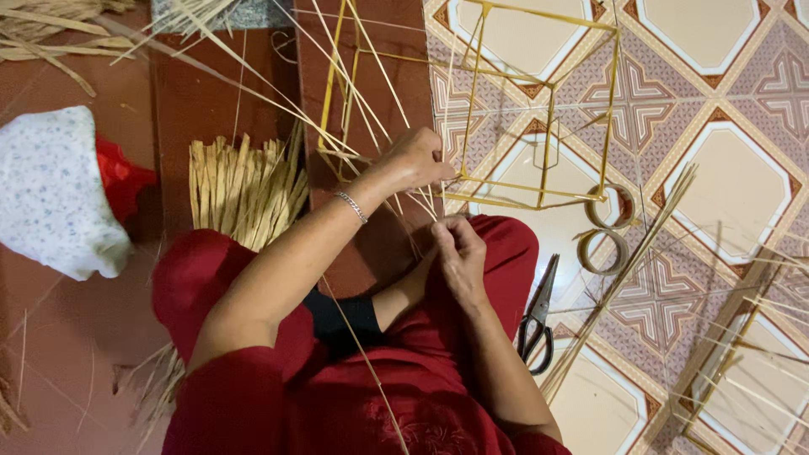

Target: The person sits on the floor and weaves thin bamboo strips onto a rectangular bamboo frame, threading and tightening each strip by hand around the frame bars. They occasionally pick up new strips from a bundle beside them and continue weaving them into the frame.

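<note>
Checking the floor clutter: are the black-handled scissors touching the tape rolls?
Apart. The head view shows bare tile between the black-handled scissors and the nearest brown tape roll.

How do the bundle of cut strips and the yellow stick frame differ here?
The bundle of cut strips is pale tan, flat pieces packed side by side; the yellow stick frame is an open box outline. The bundle lies untouched on red-brown floor; the left hand holds the frame over patterned tiles.
</note>
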A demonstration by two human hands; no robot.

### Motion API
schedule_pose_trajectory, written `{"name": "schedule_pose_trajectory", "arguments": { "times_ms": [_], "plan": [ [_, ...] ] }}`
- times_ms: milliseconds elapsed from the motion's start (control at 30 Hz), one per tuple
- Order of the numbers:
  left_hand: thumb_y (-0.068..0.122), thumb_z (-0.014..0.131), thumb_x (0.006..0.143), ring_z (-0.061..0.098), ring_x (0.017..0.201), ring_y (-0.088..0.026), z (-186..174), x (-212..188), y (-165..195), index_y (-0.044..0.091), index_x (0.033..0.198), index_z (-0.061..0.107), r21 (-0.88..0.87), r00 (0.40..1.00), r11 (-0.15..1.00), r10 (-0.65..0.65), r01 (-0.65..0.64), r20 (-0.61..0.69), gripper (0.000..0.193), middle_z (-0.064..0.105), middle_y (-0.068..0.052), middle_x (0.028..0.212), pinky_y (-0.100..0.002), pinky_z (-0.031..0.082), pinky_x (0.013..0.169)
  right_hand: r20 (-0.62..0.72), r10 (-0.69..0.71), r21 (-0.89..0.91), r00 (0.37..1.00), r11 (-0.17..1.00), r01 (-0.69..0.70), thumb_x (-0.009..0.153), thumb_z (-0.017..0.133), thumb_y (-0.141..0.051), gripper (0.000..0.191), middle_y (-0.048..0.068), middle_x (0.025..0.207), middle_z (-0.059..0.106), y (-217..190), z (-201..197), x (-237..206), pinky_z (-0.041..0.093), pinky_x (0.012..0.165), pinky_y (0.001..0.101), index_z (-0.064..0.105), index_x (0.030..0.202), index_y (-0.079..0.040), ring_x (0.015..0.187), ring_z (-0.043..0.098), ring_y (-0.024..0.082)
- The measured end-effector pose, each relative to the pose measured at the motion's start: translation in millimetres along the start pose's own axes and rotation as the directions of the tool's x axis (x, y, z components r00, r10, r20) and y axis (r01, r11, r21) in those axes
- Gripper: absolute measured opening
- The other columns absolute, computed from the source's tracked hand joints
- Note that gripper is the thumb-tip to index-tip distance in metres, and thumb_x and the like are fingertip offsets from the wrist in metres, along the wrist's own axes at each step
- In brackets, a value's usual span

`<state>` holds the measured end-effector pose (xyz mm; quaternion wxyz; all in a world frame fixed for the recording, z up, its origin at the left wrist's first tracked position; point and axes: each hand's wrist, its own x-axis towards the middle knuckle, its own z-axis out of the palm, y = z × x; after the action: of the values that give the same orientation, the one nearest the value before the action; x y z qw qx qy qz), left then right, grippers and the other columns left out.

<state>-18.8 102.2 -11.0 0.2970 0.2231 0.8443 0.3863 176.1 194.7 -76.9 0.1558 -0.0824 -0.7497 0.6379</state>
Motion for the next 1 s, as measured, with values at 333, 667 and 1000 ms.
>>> {"name": "schedule_pose_trajectory", "arguments": {
  "times_ms": [333, 667, 1000],
  "plan": [
    [0.024, 0.078, 0.081, 0.073, 0.066, -0.015, 5.3, 0.8, 5.7, 0.009, 0.087, 0.077, 0.032, 0.997, 0.997, -0.064, 0.063, 0.041, 0.016, 0.078, -0.007, 0.078, -0.032, 0.059, 0.065, 0.246, 0.401, 0.140, 0.882, 0.886, -0.442, 0.106, 0.053, -0.024, 0.030, 0.005, 0.072, 0.072, 19.5, -3.0, -7.3, 0.044, 0.044, 0.0224, 0.062, 0.123, -0.002, 0.048, 0.060, 0.011],
    [0.025, 0.079, 0.085, 0.063, 0.063, -0.008, 8.7, 0.6, 7.3, 0.012, 0.090, 0.074, 0.055, 0.982, 0.985, -0.170, 0.166, 0.078, 0.015, 0.071, -0.001, 0.075, -0.031, 0.055, 0.061, 0.189, 0.234, -0.209, 0.954, 0.959, -0.194, 0.094, 0.071, -0.017, 0.039, 0.008, 0.075, 0.073, 43.3, 23.9, 8.3, 0.056, 0.053, 0.0305, 0.061, 0.131, -0.008, 0.062, 0.070, 0.014],
    [0.024, 0.081, 0.082, 0.062, 0.063, -0.013, 7.9, 8.0, -3.9, 0.012, 0.091, 0.076, 0.039, 0.989, 0.991, -0.134, 0.132, 0.059, 0.016, 0.071, -0.004, 0.077, -0.032, 0.053, 0.056, -0.047, -0.385, -0.540, 0.922, 0.786, 0.301, 0.087, 0.080, -0.011, 0.012, 0.013, 0.087, 0.070, 5.6, 14.5, 1.5, 0.054, 0.073, 0.0377, 0.070, 0.093, -0.006, 0.079, 0.067, 0.031]
  ]
}}
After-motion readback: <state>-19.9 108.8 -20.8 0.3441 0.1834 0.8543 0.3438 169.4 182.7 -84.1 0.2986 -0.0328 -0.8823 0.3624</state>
